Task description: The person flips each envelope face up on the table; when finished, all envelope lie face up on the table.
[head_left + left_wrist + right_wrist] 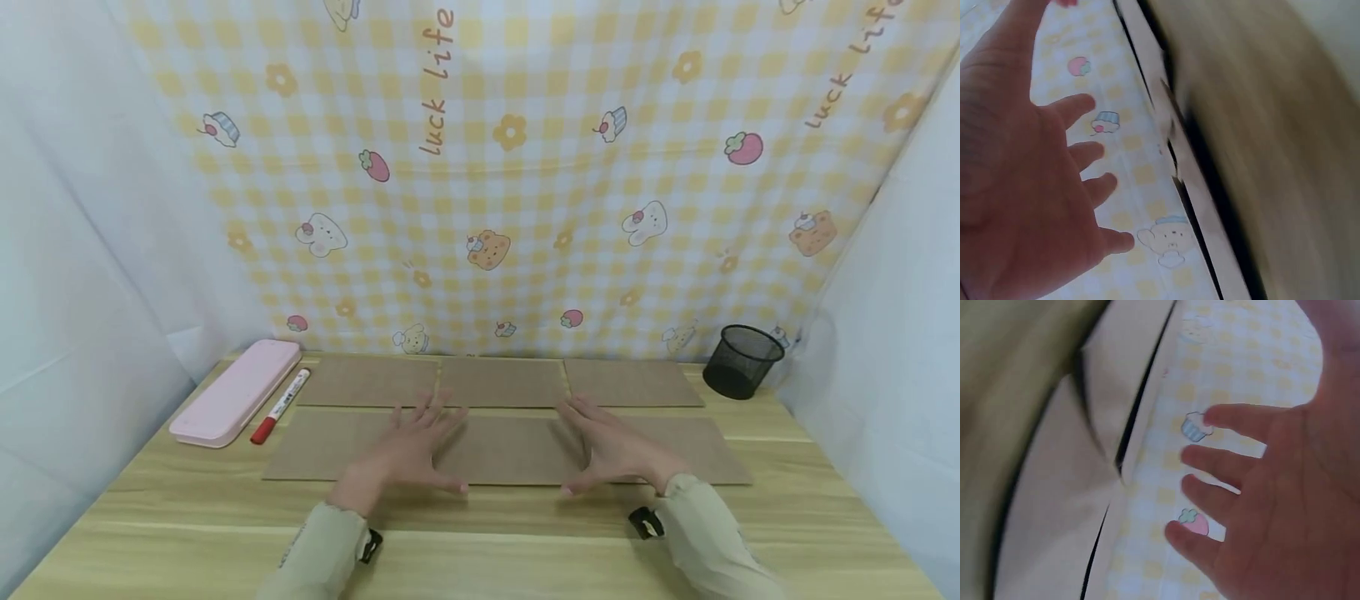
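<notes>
A flat brown cardboard sheet with cut flaps along its far side lies on the wooden table. My left hand is spread, palm down, over its middle-left part. My right hand is spread the same way over its middle-right part. Neither hand grips anything, and whether the palms touch the cardboard I cannot tell. In the left wrist view my left hand shows straight, parted fingers beside the blurred cardboard. The right wrist view has my right hand likewise spread near the cardboard.
A pink flat case and a red-capped marker lie at the table's far left. A black mesh cup stands at the far right. A yellow checked cloth hangs behind, with white sheets at both sides.
</notes>
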The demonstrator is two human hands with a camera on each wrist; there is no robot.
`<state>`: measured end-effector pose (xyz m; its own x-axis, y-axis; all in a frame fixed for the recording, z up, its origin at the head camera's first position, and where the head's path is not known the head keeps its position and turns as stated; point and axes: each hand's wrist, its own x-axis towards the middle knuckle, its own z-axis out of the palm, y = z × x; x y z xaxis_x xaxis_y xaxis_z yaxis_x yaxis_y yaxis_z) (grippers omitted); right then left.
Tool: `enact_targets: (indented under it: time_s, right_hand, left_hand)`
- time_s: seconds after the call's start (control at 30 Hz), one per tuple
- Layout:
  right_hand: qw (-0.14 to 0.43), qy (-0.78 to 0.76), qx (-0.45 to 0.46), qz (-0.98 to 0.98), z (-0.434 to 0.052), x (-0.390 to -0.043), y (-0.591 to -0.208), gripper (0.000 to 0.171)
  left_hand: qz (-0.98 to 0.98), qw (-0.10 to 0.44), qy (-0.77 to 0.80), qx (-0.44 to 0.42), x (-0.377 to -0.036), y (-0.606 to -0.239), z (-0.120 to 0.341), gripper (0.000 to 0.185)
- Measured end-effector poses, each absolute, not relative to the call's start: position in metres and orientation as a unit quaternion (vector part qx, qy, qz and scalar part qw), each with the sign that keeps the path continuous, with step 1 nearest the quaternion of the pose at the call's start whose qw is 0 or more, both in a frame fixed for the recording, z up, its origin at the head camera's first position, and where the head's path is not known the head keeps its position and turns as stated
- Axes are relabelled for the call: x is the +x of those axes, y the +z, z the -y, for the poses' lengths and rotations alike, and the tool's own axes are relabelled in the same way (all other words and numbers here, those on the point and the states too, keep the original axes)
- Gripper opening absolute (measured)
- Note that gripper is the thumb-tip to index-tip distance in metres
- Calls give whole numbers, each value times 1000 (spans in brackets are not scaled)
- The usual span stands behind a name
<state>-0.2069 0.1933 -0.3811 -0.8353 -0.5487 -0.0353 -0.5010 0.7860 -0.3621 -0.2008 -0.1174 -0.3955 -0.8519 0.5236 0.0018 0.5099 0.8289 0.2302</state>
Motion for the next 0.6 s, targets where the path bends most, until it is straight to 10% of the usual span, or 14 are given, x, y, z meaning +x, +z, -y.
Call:
enact_targets:
  time_s: [0.6]
  right_hand:
    - [160,-146,-289,-933,-157,-235,-391,104]
  left_hand:
    - [-937,155,165,265,-230,-393,102,106]
